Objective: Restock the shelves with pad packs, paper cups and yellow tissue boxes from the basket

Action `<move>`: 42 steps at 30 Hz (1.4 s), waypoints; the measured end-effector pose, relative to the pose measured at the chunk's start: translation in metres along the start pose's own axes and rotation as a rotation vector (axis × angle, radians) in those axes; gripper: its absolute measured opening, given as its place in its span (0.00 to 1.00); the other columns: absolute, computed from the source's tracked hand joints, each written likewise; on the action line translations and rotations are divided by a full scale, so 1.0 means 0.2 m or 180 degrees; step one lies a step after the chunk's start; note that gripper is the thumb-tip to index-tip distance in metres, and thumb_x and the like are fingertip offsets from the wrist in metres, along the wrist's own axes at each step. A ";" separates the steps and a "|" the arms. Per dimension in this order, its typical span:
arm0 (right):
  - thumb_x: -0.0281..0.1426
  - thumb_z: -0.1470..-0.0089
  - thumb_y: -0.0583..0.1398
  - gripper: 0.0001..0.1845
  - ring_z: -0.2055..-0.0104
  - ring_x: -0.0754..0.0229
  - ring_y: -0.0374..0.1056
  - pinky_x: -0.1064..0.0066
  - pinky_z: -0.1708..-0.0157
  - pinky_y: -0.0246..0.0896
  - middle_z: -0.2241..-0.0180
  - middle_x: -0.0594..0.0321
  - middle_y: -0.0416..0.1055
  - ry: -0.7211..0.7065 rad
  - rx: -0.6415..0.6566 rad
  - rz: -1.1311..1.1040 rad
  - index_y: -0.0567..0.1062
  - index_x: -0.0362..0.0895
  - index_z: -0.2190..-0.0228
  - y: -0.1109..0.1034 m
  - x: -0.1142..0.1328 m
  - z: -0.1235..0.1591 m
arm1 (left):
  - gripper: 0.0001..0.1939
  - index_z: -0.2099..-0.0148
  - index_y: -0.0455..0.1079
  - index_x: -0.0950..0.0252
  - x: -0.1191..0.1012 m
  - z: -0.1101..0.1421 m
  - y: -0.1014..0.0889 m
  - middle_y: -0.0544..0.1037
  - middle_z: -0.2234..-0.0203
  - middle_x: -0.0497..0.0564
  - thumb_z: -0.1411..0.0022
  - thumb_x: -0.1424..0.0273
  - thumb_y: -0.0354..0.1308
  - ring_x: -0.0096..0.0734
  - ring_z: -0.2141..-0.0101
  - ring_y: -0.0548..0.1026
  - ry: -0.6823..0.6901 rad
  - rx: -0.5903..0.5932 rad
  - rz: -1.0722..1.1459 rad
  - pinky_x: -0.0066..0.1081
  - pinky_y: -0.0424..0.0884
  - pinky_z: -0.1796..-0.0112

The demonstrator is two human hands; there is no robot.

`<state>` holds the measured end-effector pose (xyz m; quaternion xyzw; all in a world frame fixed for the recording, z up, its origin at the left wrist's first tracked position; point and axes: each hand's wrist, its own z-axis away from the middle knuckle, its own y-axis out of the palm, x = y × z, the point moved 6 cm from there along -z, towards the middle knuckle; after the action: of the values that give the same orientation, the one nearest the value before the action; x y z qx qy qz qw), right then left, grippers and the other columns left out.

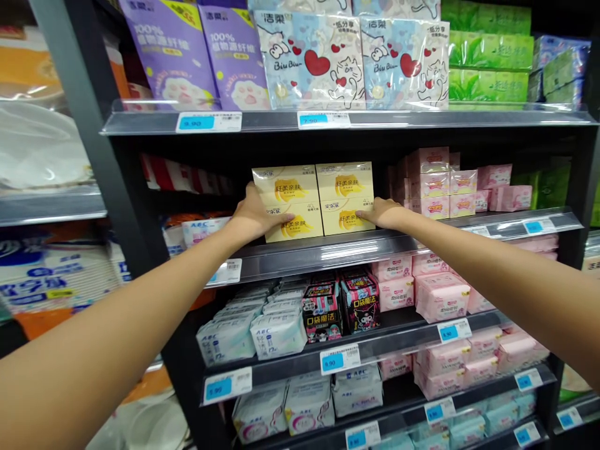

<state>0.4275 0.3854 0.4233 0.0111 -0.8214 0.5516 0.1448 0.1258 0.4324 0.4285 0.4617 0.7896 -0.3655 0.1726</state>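
Note:
Yellow packs are stacked two high and two wide on a dark store shelf (pixel 356 247) at chest height. My left hand (pixel 255 214) lies on the lower left yellow pack (pixel 295 225), fingers pressed around its left end and front. My right hand (pixel 383 212) rests against the right side of the lower right yellow pack (pixel 344 217), fingers laid on its front face. The two upper yellow packs (pixel 314 182) sit on top, untouched. Both arms reach in from the bottom corners.
Pink packs (pixel 445 184) stand right of the yellow ones. Above are purple bags (pixel 197 50) and heart-printed packs (pixel 356 59). Lower shelves hold white packs (pixel 262 331), black boxes (pixel 340 303) and more pink packs (pixel 440 294). Blue price tags (pixel 209 121) line the shelf edges.

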 end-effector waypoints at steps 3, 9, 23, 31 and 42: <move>0.58 0.43 0.59 0.43 0.39 0.33 0.67 0.48 0.44 0.64 0.40 0.37 0.70 0.0040 -0.0055 0.0023 0.69 0.38 0.40 -0.02 -0.02 0.02 | 0.66 0.27 0.40 0.80 -0.11 0.04 -0.03 0.56 0.33 0.77 0.55 0.63 0.78 0.70 0.35 0.58 0.0048 -0.0196 -0.1009 0.57 0.57 0.35; 0.60 0.46 0.60 0.42 0.43 0.36 0.71 0.50 0.46 0.66 0.43 0.42 0.73 0.0034 -0.0211 0.0066 0.72 0.41 0.44 -0.06 -0.03 0.06 | 0.38 0.28 0.57 0.69 -0.25 0.20 0.10 0.42 0.26 0.66 0.34 0.56 0.58 0.69 0.28 0.40 0.0962 0.0358 -0.1856 0.58 0.45 0.32; 0.45 0.34 0.50 0.26 0.47 0.41 0.74 0.52 0.49 0.67 0.51 0.52 0.79 -0.0109 -0.1188 0.0056 0.67 0.49 0.40 -0.12 0.11 0.28 | 0.35 0.27 0.57 0.57 -0.34 0.29 0.31 0.40 0.25 0.57 0.30 0.50 0.43 0.77 0.29 0.35 0.0881 0.1229 -0.1782 0.81 0.37 0.41; 0.47 0.33 0.46 0.35 0.43 0.35 0.71 0.42 0.47 0.65 0.44 0.43 0.74 -0.0272 -0.0694 0.0205 0.59 0.41 0.33 0.06 0.34 0.34 | 0.37 0.25 0.51 0.60 -0.34 0.30 0.33 0.43 0.25 0.57 0.28 0.49 0.32 0.71 0.29 0.35 0.0751 0.1402 -0.1982 0.80 0.35 0.40; 0.33 0.29 0.50 0.19 0.46 0.52 0.65 0.59 0.42 0.57 0.49 0.51 0.73 -0.1108 -0.1710 0.0131 0.69 0.37 0.42 0.11 0.35 0.85 | 0.30 0.35 0.65 0.75 -0.45 0.47 0.20 0.62 0.34 0.62 0.28 0.59 0.45 0.63 0.34 0.55 0.2691 0.0214 -0.0817 0.70 0.47 0.39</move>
<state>0.3172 0.2488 0.3607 0.0500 -0.9501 0.3076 -0.0113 0.1996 0.3213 0.4034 0.4741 0.8294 -0.1885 -0.2274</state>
